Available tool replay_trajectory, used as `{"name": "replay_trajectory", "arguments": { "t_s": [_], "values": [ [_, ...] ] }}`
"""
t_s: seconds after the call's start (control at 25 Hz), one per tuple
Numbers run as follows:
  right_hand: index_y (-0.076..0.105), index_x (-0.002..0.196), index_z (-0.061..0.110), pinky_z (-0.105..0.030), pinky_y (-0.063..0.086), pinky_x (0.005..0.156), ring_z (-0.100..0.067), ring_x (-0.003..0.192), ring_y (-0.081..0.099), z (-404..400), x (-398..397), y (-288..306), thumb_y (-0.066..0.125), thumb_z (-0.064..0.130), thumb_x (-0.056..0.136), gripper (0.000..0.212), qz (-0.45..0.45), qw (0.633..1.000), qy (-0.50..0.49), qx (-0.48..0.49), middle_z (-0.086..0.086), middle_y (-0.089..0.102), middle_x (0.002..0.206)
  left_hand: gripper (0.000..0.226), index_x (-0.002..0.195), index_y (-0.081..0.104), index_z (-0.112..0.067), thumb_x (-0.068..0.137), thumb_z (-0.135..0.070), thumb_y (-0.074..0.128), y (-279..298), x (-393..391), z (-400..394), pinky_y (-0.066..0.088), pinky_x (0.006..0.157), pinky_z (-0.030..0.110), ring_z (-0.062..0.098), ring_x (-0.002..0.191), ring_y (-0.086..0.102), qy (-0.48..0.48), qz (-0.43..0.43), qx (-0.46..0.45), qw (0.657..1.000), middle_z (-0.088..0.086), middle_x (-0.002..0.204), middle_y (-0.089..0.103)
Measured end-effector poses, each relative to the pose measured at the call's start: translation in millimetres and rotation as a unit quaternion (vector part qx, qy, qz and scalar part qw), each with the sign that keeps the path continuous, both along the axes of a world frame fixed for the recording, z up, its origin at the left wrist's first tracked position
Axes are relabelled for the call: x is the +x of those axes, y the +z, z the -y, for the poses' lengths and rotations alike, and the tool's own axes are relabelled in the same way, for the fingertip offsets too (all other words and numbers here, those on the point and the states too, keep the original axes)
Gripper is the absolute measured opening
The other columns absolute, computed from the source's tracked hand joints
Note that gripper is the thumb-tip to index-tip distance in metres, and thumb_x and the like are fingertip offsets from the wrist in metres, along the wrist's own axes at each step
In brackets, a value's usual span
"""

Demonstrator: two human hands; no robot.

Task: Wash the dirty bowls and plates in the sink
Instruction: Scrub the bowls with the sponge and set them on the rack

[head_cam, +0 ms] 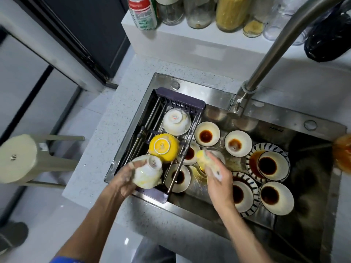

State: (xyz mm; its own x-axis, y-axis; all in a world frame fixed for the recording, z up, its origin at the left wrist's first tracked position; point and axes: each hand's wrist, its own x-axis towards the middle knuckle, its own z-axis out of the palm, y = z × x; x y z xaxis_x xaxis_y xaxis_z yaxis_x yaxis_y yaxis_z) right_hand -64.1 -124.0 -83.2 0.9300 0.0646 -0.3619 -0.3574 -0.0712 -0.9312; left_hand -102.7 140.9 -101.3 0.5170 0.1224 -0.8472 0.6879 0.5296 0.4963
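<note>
My left hand (126,176) grips a soapy white bowl (147,172), turned bottom up, over the near end of the purple drain rack (182,100). On the rack lie an upturned yellow bowl (164,147) and an upturned white bowl (176,122). My right hand (218,179) holds a foamy yellow sponge (203,159) above the steel sink (212,97). Several white bowls with dark sauce, such as one bowl (206,134) at the back, and blue-striped plates (252,162) fill the sink floor.
The faucet (266,59) arches over the sink from the back. Jars and a bottle (142,12) stand on the white ledge behind. A dark bag (328,38) lies at the back right. A beige stool (20,158) stands left of the speckled counter (98,149).
</note>
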Motion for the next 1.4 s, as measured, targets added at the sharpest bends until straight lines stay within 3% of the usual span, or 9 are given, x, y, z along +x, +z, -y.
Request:
{"name": "replay_trajectory", "arguments": {
  "t_s": [0.28, 0.4, 0.48, 0.76, 0.88, 1.04, 1.12, 1.2, 1.4],
  "values": [
    [0.064, 0.120, 0.038, -0.019, 0.048, 0.096, -0.007, 0.123, 0.055, -5.1, -0.3, -11.8, 0.055, 0.000, 0.094, 0.046, -0.058, 0.998, -0.012, -0.016, 0.009, 0.061, 0.130, 0.045, 0.116, 0.065, 0.001, 0.079, -0.024, 0.071, -15.8, 12.3, -15.4, 0.055, 0.089, 0.043, 0.030, 0.096, 0.068, -0.064, -0.038, 0.107, 0.991, 0.022, 0.120, 0.067],
    [0.064, 0.121, 0.033, -0.009, 0.045, 0.087, -0.006, 0.116, 0.056, -6.0, 0.6, -15.0, 0.054, 0.001, 0.095, 0.042, -0.080, 0.996, -0.031, -0.033, 0.007, 0.060, 0.126, 0.044, 0.122, 0.066, -0.004, 0.082, -0.020, 0.074, 0.3, 17.3, -4.8, 0.049, 0.094, 0.035, 0.030, 0.108, 0.064, -0.240, -0.069, 0.489, 0.836, 0.014, 0.121, 0.068],
    [0.065, 0.124, 0.022, -0.001, 0.044, 0.075, 0.004, 0.102, 0.057, -5.5, 4.3, -15.6, 0.052, 0.000, 0.096, 0.038, -0.116, 0.990, -0.073, -0.021, 0.008, 0.061, 0.119, 0.044, 0.122, 0.065, -0.004, 0.082, -0.022, 0.066, 13.5, 21.5, 2.5, 0.047, 0.096, 0.036, 0.032, 0.113, 0.061, -0.290, 0.021, 0.563, 0.774, 0.016, 0.121, 0.067],
    [0.070, 0.108, 0.021, -0.032, 0.047, 0.090, -0.022, 0.108, 0.059, 24.8, 2.2, -41.6, 0.060, 0.005, 0.090, 0.026, -0.268, 0.935, -0.233, -0.015, -0.005, 0.066, 0.119, 0.033, 0.116, 0.066, -0.017, 0.088, -0.026, 0.052, 30.5, 19.5, 100.5, 0.050, 0.086, 0.030, 0.017, 0.103, 0.060, -0.334, 0.233, 0.499, 0.765, -0.002, 0.112, 0.066],
    [0.069, 0.115, 0.016, -0.040, 0.049, 0.093, -0.026, 0.108, 0.059, 45.8, 0.1, -49.9, 0.062, 0.010, 0.090, 0.027, -0.297, 0.915, -0.270, -0.034, -0.009, 0.066, 0.122, 0.029, 0.112, 0.067, -0.017, 0.084, -0.023, 0.059, -11.2, 21.4, 163.9, 0.051, 0.082, 0.026, 0.018, 0.096, 0.066, -0.438, 0.123, 0.389, 0.801, 0.000, 0.104, 0.072],
    [0.071, 0.106, 0.024, -0.054, 0.049, 0.098, -0.026, 0.103, 0.056, 77.0, 2.3, -73.6, 0.064, 0.016, 0.091, 0.019, -0.314, 0.899, -0.299, -0.060, 0.001, 0.065, 0.102, 0.047, 0.107, 0.067, -0.001, 0.073, -0.032, 0.060, -94.8, 43.6, 198.0, 0.054, 0.089, 0.040, 0.035, 0.105, 0.066, -0.303, -0.104, 0.271, 0.908, 0.020, 0.108, 0.071],
    [0.073, 0.089, 0.043, -0.058, 0.049, 0.096, -0.025, 0.105, 0.055, 88.6, 0.3, -88.5, 0.065, 0.019, 0.089, 0.025, -0.306, 0.903, -0.294, -0.068, 0.015, 0.061, 0.092, 0.048, 0.127, 0.057, -0.007, 0.081, -0.019, 0.060, -124.1, 58.6, 212.1, 0.045, 0.100, 0.038, 0.033, 0.119, 0.056, -0.378, -0.041, 0.417, 0.826, 0.015, 0.127, 0.062],
    [0.069, 0.074, 0.056, -0.060, 0.049, 0.094, -0.024, 0.106, 0.057, 96.8, -3.5, -99.5, 0.066, 0.022, 0.086, 0.036, -0.291, 0.910, -0.286, -0.078, 0.021, 0.060, 0.095, 0.067, 0.147, 0.032, -0.014, 0.085, -0.008, 0.058, -141.2, 80.4, 226.2, 0.033, 0.112, 0.040, 0.030, 0.135, 0.039, -0.530, 0.077, 0.524, 0.662, 0.010, 0.147, 0.042],
    [0.073, 0.076, 0.050, -0.060, 0.047, 0.096, -0.027, 0.107, 0.058, 107.3, -12.7, -113.4, 0.066, 0.019, 0.083, 0.033, -0.290, 0.906, -0.298, -0.077, 0.013, 0.065, 0.104, 0.077, 0.150, 0.026, -0.010, 0.088, -0.028, 0.069, -161.7, 136.1, 231.8, 0.037, 0.109, 0.039, 0.030, 0.131, 0.042, -0.719, 0.094, 0.572, 0.384, 0.015, 0.145, 0.040]
  ]
}}
